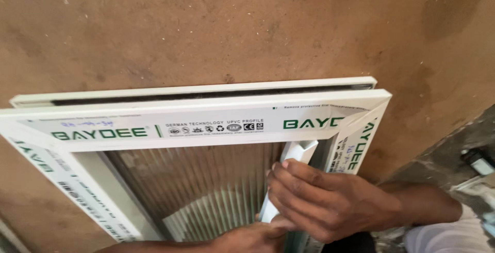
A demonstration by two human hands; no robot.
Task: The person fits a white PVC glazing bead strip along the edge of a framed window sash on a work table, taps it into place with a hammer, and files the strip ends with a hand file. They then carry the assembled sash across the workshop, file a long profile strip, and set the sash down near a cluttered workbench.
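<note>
So from the head camera, a white plastic window frame with printed protective film (pixel 206 124) is seen leaning flat against a rough brown plastered wall (pixel 206 26). A second white frame profile (pixel 196 92) is tucked just behind its top edge, touching the wall. The frame's top right corner is mitred and sits close to the wall's darker patch on the right, with plenty of bare wall left above and to both sides. The lower part of the frame is cut off by the bottom of the picture, so the room beneath it can't be judged.

Inside the frame, a pane of ribbed, reeded glass (pixel 201 191) is fitted, and blurry shapes are seen through it. At the far right, a grey gritty floor or ledge (pixel 443 155) is visible with a small dark-and-white object (pixel 478 161) lying on it, too blurred to be identified.

A narrow white plastic strip (pixel 295 155) is set upright along the inner right edge of the frame, against the glass. The right hand (pixel 325 204) is wrapped around the strip's middle, fingers curled shut on it. The left hand (pixel 252 236) is seen just below, thumb pressed on the strip's lower end; how far its other fingers are closed can't be told, since they're cropped.
</note>
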